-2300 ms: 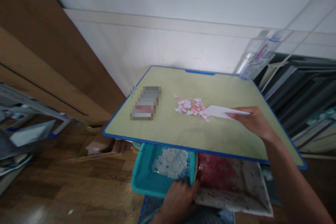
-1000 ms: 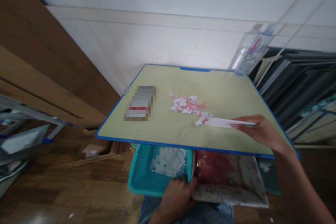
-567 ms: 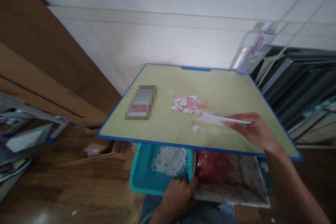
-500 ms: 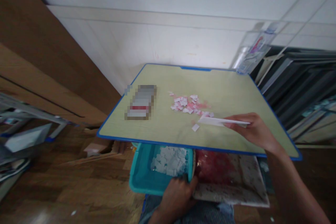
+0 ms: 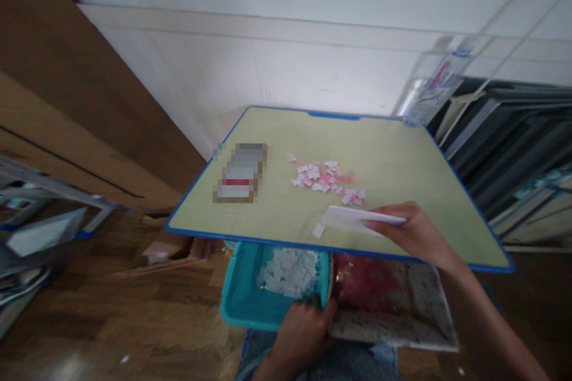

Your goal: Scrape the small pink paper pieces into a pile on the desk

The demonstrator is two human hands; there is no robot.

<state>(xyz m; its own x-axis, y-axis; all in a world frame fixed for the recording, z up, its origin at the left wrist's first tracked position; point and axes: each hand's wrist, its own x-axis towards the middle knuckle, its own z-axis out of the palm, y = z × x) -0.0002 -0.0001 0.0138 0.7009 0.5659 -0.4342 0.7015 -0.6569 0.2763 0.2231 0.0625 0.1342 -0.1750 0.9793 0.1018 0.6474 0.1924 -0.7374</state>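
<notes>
My right hand point(image 5: 409, 226) pinches a white flat card point(image 5: 344, 217), held low over the yellow-green tabletop point(image 5: 384, 149) with its left edge at the surface. One small white paper square point(image 5: 319, 230) lies just beside that edge, close to the table's front rim. Farther back, a loose pile of small paper squares point(image 5: 310, 174) sits on pink powdery stains. Below the table, my left hand point(image 5: 306, 324) is closed at the meeting edges of a teal basin point(image 5: 250, 312) and a stained tray point(image 5: 384, 327); its fingertips are partly hidden. Many white squares point(image 5: 290, 271) lie in the basin.
A blurred-out rectangular object point(image 5: 241, 172) lies on the table's left side. A clear plastic bottle point(image 5: 431, 92) stands at the back right corner against the wall. Dark flat panels point(image 5: 513, 131) lean at the right. Cardboard point(image 5: 170, 247) lies on the floor at left.
My right hand has moved the card left and toward me. The single paper square slid with it toward the front rim. My left hand, the basin and the tray stay put.
</notes>
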